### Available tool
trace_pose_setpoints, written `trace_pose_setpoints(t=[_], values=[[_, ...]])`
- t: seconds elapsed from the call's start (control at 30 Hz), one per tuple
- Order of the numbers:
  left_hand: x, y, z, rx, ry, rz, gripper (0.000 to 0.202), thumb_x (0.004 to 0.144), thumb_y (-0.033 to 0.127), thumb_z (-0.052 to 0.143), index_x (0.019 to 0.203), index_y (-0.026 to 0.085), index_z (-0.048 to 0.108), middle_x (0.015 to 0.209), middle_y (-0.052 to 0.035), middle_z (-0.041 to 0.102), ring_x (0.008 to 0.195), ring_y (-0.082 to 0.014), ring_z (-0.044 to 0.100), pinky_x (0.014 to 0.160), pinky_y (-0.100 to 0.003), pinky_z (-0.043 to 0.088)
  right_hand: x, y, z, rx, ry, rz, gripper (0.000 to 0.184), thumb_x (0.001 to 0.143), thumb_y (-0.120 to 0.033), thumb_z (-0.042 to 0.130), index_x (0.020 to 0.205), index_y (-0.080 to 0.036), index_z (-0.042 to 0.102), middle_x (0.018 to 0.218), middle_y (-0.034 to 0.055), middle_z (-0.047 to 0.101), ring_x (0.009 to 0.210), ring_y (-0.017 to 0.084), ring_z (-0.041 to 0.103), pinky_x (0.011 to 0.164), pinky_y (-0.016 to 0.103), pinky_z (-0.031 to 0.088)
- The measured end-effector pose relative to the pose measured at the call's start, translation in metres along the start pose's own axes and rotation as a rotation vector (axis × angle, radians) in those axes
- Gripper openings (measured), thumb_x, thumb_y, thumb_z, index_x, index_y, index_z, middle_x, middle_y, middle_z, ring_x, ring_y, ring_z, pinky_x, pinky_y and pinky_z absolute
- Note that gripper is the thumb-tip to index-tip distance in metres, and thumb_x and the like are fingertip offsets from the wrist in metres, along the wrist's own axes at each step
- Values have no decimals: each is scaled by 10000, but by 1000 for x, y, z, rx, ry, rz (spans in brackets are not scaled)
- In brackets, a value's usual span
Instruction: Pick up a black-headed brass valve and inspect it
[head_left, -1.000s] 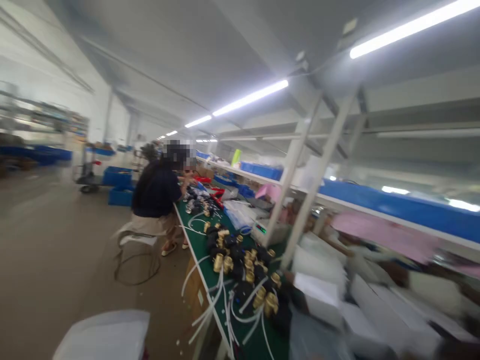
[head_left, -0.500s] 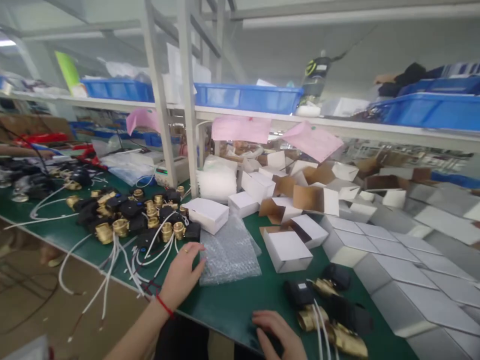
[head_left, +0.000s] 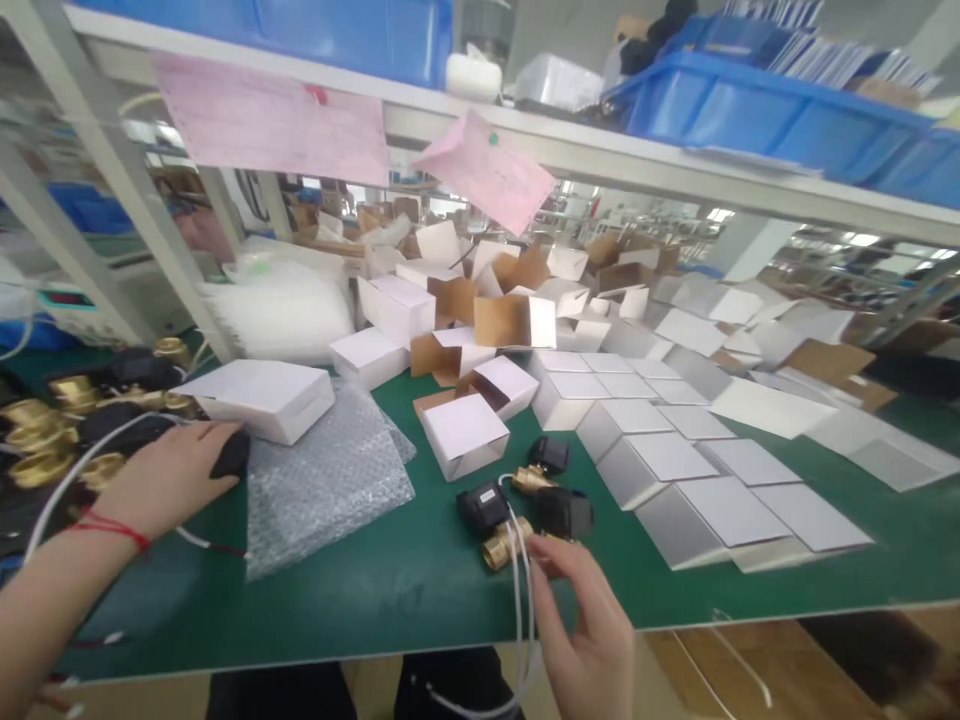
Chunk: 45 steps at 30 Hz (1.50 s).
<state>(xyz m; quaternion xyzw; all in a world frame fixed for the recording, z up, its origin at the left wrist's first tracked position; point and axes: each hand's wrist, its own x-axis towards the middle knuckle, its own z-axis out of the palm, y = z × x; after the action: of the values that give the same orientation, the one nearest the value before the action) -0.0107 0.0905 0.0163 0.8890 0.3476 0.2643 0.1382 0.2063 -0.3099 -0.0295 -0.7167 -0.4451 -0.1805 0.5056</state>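
My left hand [head_left: 169, 475] reaches over a pile of brass valves [head_left: 45, 430] with black actuator boxes and white cables. Its fingers and thumb close around the black box [head_left: 231, 455] of one valve, beside a white carton. My right hand [head_left: 589, 615] is at a few similar valves lying on the green table. Thumb and index finger come together at the brass end of the nearest valve [head_left: 499, 545], by its white cable [head_left: 517, 600]; the fingertips partly hide the contact. Another valve with a black box [head_left: 551, 455] lies just behind.
Bubble wrap bags [head_left: 322, 480] lie flat beside a closed white carton [head_left: 262, 395]. More white cartons [head_left: 461, 430] stand behind, with rows of closed ones [head_left: 720, 515] at the right. A shelf with blue bins [head_left: 765, 110] and pink sheets [head_left: 277, 120] hangs above.
The view has swung right. My left hand has gone from hovering beside the pile to a valve's black box. My right hand has moved from bare table to the valves on the right.
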Motion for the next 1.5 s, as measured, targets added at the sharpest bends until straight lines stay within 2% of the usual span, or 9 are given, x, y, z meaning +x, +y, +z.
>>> trace_pose_setpoints(t=[0.17, 0.3, 0.43, 0.63, 0.93, 1.13, 1.2, 1.33, 1.5], values=[[-35, 93, 25, 7, 35, 100, 463, 801, 592, 454, 995, 219, 649, 1105, -224, 709, 1161, -474, 622, 1055, -640, 443, 20, 12, 22, -198, -75, 26, 448, 997, -324, 603, 1400, -139, 541, 1164, 169, 714, 1050, 300, 685, 851, 410, 597], [-77, 174, 69, -422, -236, -65, 528, 809, 626, 576, 1100, 195, 673, 1111, -130, 744, 952, -327, 712, 908, -492, 578, 21, 13, 54, -285, -115, 58, 565, 919, -317, 701, 1411, -105, 520, 1100, 176, 700, 998, 347, 633, 865, 517, 570], [-104, 214, 108, -703, -348, -240, 689, 750, 587, 619, 1244, 106, 616, 1090, -159, 723, 873, -285, 709, 803, -445, 602, 9, -3, 66, -207, -65, 76, 392, 892, -213, 650, 1270, -125, 599, 1050, 154, 671, 958, 318, 610, 833, 493, 566], [-120, 213, 118, -829, -269, -360, 639, 683, 488, 717, 1199, 123, 624, 967, -96, 697, 782, -252, 650, 776, -423, 559, -13, -16, 51, -6, -83, 111, 428, 902, -177, 599, 1329, -192, 570, 1131, 130, 651, 1054, 271, 637, 870, 399, 585], [-144, 201, 85, -765, -47, -17, 443, 716, 261, 800, 1148, 270, 698, 1121, -44, 684, 1033, -244, 656, 871, -335, 552, -20, -4, 25, 98, -381, 38, 698, 838, -91, 627, 1488, -230, 413, 1358, 118, 638, 1254, 278, 598, 1048, 448, 512], [-149, 178, 89, -749, 23, -245, 499, 681, 383, 805, 1135, 216, 684, 1124, -72, 691, 945, -264, 688, 806, -364, 551, -8, 2, 5, -167, -554, -57, 64, 864, -194, 735, 905, -196, 686, 700, 24, 641, 723, 263, 609, 708, 427, 530], [-148, 176, 90, -790, 10, -341, 552, 650, 422, 814, 1127, 187, 667, 1077, -81, 705, 889, -264, 698, 770, -365, 551, -9, 0, 1, -133, -503, -40, 123, 892, -219, 712, 1013, -197, 700, 754, 36, 672, 752, 262, 640, 722, 416, 552], [-150, 189, 88, -930, -72, -523, 620, 596, 433, 831, 1111, 155, 626, 988, -87, 725, 839, -260, 701, 709, -347, 564, -27, -24, 21, 70, -391, 87, 797, 792, -223, 779, 1510, -216, 432, 1362, 136, 645, 1236, 308, 624, 1012, 429, 555], [-155, 211, 83, -1013, -128, -608, 599, 595, 434, 818, 1081, 147, 617, 954, -93, 735, 782, -231, 689, 691, -331, 582, -46, -47, 61, 269, -273, 338, 617, 877, -268, 701, 1457, -205, 500, 1353, 158, 660, 1246, 308, 641, 1052, 471, 543]])
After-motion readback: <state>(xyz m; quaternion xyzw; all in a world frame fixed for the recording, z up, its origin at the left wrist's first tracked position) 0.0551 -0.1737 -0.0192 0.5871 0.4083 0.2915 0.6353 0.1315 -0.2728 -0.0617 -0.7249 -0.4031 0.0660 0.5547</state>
